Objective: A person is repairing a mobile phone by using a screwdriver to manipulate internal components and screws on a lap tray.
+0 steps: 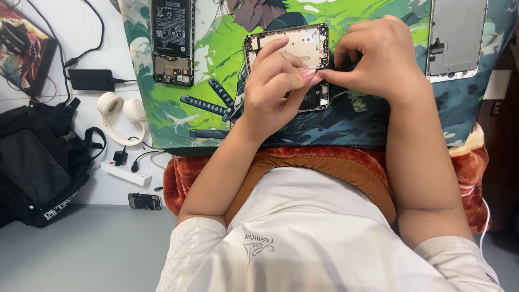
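Note:
An opened phone frame (294,46) with a gold inner plate lies on a green illustrated mat (216,70). My left hand (273,86) rests over its lower left part, thumb and forefinger pinched together. My right hand (381,57) covers the frame's right side, and its fingertips meet the left hand's fingertips at about the frame's middle. Whatever small part sits between the fingertips is too small to make out. The lower part of the frame is hidden under both hands.
Another opened phone (172,40) showing its black battery lies at the mat's upper left. A silver phone shell (454,38) lies upper right. Left of the mat are white headphones (121,116), a power strip (127,173), a black charger (91,79), a black backpack (38,162) and a small phone (144,201).

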